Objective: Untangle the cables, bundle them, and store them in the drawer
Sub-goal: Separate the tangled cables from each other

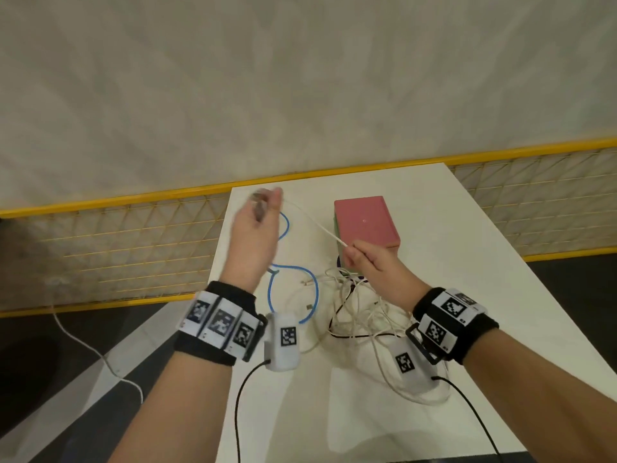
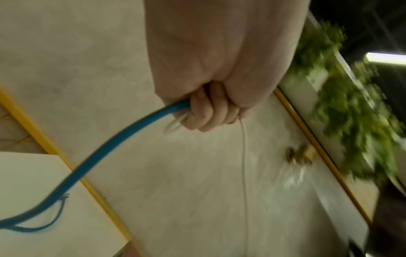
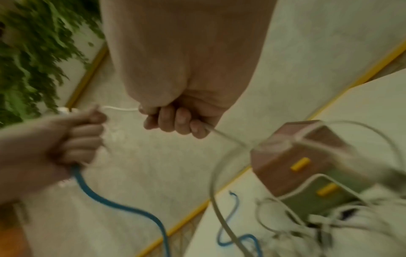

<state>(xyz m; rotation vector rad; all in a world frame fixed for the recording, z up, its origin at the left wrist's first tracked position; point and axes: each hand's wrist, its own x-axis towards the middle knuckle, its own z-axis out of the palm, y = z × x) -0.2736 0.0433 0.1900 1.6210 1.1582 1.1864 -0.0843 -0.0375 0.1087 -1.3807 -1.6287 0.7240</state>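
My left hand is raised at the upper left of the counter, fingers curled tight into a fist. The left wrist view shows that fist clamped on two cables at once — the thick blue cable leaving at the lower left, and the thin white cable dropping from between thumb and fingers. A pale connector end also pokes out below the fingers, though blur keeps me from saying which cable it belongs to.

My right hand sits right of centre in the head view, just in front of the drawer box, with its fingers curled round the same white cable. That cable runs taut between my two hands, then trails from the right fist down to the tangle.

Counting what I can see: one blue cable, looping across the counter in the middle of the frame; one pile of tangled cables — white ones with at least one black strand, too knotted for an exact count — lying in front of the box at lower right. There is one drawer box, pink on top and green below, and the right wrist view shows two yellow handles, one on each front.
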